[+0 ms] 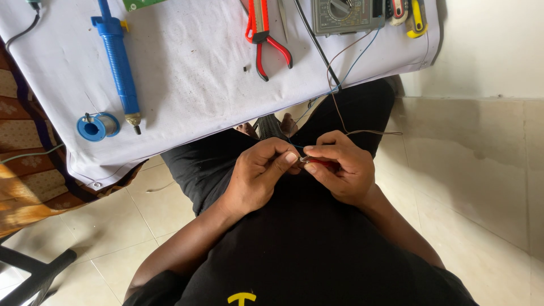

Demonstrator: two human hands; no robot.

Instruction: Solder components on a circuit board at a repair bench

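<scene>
Small red clip with a metal tip (318, 162) — pinched between both hands over the lap.
Right hand (340, 167) grips its red body; left hand (258, 175) pinches the tip. Thin brown wire (335, 96) rises to the white-covered desk (187, 73) — grey multimeter (343, 16), red-handled pliers (266, 39).

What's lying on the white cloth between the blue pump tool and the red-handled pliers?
Nothing much: in the head view, bare wrinkled cloth separates the blue pump tool from the red-handled pliers.

desoldering pump (119, 62): showing bright blue
solder spool (97, 126): showing blue
pliers (264, 35): wearing red handles
table cover (187, 73): looking plain white
clip (323, 163): showing red
</scene>
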